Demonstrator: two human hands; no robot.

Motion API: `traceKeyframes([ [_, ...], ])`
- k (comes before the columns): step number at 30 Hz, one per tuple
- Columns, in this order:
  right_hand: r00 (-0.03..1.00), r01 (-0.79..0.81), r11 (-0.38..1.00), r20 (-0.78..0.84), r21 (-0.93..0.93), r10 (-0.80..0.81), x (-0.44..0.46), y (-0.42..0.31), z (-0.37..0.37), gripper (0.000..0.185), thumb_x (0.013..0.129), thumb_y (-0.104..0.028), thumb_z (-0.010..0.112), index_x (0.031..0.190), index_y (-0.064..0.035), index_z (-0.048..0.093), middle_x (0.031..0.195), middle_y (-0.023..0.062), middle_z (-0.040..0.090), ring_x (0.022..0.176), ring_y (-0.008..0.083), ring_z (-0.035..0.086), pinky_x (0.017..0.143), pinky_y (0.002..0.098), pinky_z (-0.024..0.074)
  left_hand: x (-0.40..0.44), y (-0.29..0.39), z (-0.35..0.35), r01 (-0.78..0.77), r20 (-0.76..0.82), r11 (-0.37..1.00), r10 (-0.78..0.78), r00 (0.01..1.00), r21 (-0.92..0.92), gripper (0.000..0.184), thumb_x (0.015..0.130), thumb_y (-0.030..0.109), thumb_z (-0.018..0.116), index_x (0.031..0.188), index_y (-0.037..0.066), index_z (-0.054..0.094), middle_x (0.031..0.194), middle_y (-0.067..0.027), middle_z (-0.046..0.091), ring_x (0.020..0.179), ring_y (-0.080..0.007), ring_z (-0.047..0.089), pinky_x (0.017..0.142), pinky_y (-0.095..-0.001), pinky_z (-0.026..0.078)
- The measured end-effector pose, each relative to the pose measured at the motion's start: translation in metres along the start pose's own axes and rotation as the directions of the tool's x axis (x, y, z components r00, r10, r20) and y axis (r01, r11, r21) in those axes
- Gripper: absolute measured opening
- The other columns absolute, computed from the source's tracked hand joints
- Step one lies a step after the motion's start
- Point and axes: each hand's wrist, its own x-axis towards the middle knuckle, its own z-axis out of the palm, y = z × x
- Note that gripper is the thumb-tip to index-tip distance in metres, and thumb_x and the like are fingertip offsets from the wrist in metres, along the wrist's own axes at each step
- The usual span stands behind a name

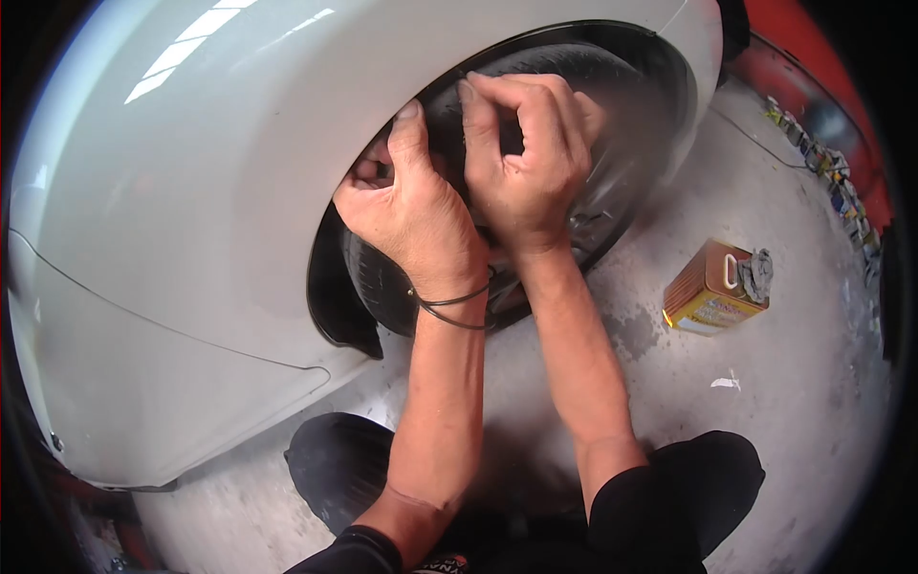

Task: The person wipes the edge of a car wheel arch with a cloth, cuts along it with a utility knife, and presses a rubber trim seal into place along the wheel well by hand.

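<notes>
The white car body panel (pixel 229 182) curves around a dark wheel arch (pixel 330 311), with the tyre (pixel 368 282) inside it. At the arch's edge, my left hand (pixel 416 210) has its thumb against the rim while its other fingers curl in behind it, partly hidden. Beside it, my right hand (pixel 535 143) is closed, thumb and forefinger pinched together near the upper edge of the arch. Whatever is between those fingertips, if anything, is too small to make out. A thin dark cord circles my left wrist.
On the concrete floor (pixel 803 383) to the right stands a brown and yellow rectangular tin (pixel 712 292) with a grey crumpled rag (pixel 756 275) on top. A white scrap (pixel 726 382) lies nearby. Several small items line the base of a red surface (pixel 784 29) at far right.
</notes>
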Motion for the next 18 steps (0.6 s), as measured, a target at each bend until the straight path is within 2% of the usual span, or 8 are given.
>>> traceKeyframes([
  [3, 0.998, -0.034, 0.999, 0.045, -0.027, 0.035, 0.002, -0.001, 0.000, 0.014, 0.096, -0.010, 0.087, 0.104, -0.0166, 0.078, 0.094, -0.0061, 0.074, 0.088, 0.0155, 0.070, 0.092, 0.0397, 0.0400, 0.001, -0.001, -0.004, -0.008, 0.026, 1.000, 0.008, 1.000, -0.012, 0.013, 0.108, 0.004, 0.081, 0.098, 0.002, 0.072, 0.083, 0.0055, 0.064, 0.072, -0.0039, 0.056, 0.066, -0.0229, 0.048],
  [8, 0.991, 0.055, 0.996, 0.114, 0.075, -0.064, 0.000, -0.006, 0.000, 0.010, 0.097, -0.011, 0.085, 0.102, -0.0168, 0.079, 0.093, -0.0061, 0.072, 0.086, 0.0151, 0.069, 0.093, 0.0402, 0.0407, 0.003, -0.003, -0.005, -0.033, 0.022, 0.999, 0.032, 0.999, 0.013, 0.014, 0.108, 0.003, 0.081, 0.097, 0.003, 0.073, 0.081, 0.0059, 0.064, 0.073, -0.0043, 0.057, 0.067, -0.0230, 0.048],
  [10, 0.989, 0.023, 0.999, 0.147, 0.044, -0.029, 0.005, -0.003, -0.012, 0.009, 0.097, -0.010, 0.085, 0.101, -0.0167, 0.079, 0.093, -0.0060, 0.073, 0.086, 0.0151, 0.069, 0.093, 0.0396, 0.0405, 0.001, 0.001, -0.003, -0.023, 0.044, 1.000, 0.023, 0.999, 0.009, 0.014, 0.108, 0.003, 0.081, 0.096, 0.003, 0.073, 0.081, 0.0061, 0.064, 0.074, -0.0044, 0.057, 0.068, -0.0229, 0.049],
  [12, 0.995, -0.101, 0.995, 0.022, -0.026, 0.102, 0.005, 0.015, -0.017, 0.010, 0.098, -0.010, 0.085, 0.101, -0.0163, 0.078, 0.093, -0.0053, 0.075, 0.085, 0.0161, 0.069, 0.093, 0.0390, 0.0403, -0.001, 0.005, -0.004, 0.093, 0.038, 0.996, -0.093, 0.995, -0.010, 0.011, 0.106, 0.009, 0.084, 0.100, 0.009, 0.074, 0.080, 0.0075, 0.059, 0.058, -0.0026, 0.043, 0.052, -0.0249, 0.031],
  [13, 0.987, -0.161, 0.983, -0.033, -0.085, 0.159, 0.005, 0.027, -0.022, 0.009, 0.100, -0.010, 0.085, 0.100, -0.0154, 0.078, 0.093, -0.0048, 0.075, 0.085, 0.0174, 0.070, 0.093, 0.0391, 0.0404, 0.000, 0.004, -0.001, 0.075, 0.013, 0.997, -0.075, 0.997, -0.015, 0.016, 0.106, 0.008, 0.083, 0.095, 0.005, 0.071, 0.079, 0.0048, 0.063, 0.057, -0.0028, 0.046, 0.047, -0.0233, 0.032],
  [16, 0.972, -0.209, 0.968, -0.135, -0.141, 0.190, 0.012, 0.061, -0.023, 0.008, 0.103, -0.013, 0.085, 0.103, -0.0154, 0.077, 0.094, -0.0073, 0.074, 0.081, 0.0137, 0.067, 0.093, 0.0391, 0.0370, -0.002, 0.002, 0.005, 0.066, -0.004, 0.998, -0.066, 0.998, 0.016, 0.015, 0.108, 0.008, 0.080, 0.097, 0.005, 0.071, 0.079, 0.0047, 0.062, 0.057, -0.0028, 0.046, 0.047, -0.0230, 0.032],
  [18, 0.973, -0.197, 0.970, -0.148, -0.143, 0.175, 0.017, 0.073, -0.017, 0.008, 0.103, -0.014, 0.085, 0.104, -0.0157, 0.077, 0.094, -0.0080, 0.074, 0.080, 0.0127, 0.066, 0.094, 0.0389, 0.0359, -0.001, 0.003, 0.006, 0.069, 0.009, 0.998, -0.069, 0.998, 0.009, 0.015, 0.109, 0.007, 0.078, 0.096, 0.005, 0.070, 0.079, 0.0046, 0.062, 0.057, -0.0026, 0.045, 0.047, -0.0231, 0.031],
])
